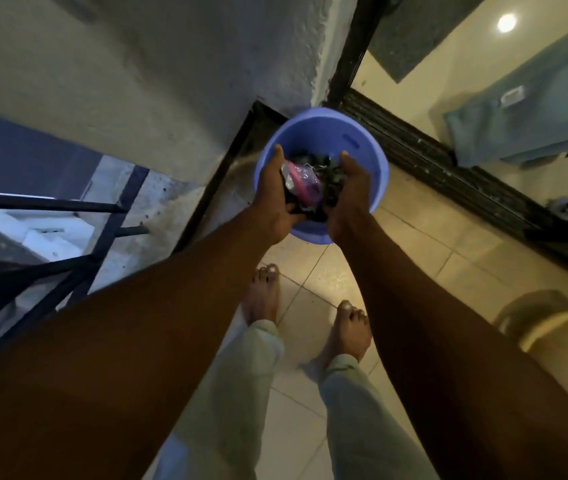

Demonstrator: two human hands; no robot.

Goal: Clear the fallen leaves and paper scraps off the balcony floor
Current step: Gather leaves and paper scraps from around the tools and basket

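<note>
A blue plastic bucket [362, 140] stands on the tiled balcony floor in the corner by the wall. Above its opening, my left hand [273, 199] and my right hand [350, 199] are cupped together around a clump of dark dry leaves [332, 187] mixed with a pink and silver wrapper scrap [301, 181]. The clump hangs over the bucket's mouth, pressed between both palms. What lies at the bottom of the bucket is hidden by my hands.
A black metal railing [67, 265] runs along the left, with a drop beyond it. A dark sliding-door track [448, 174] crosses the right side, with a room behind it. A pale round pot [559, 337] stands at the right. My bare feet [265, 292] rest on the tiles.
</note>
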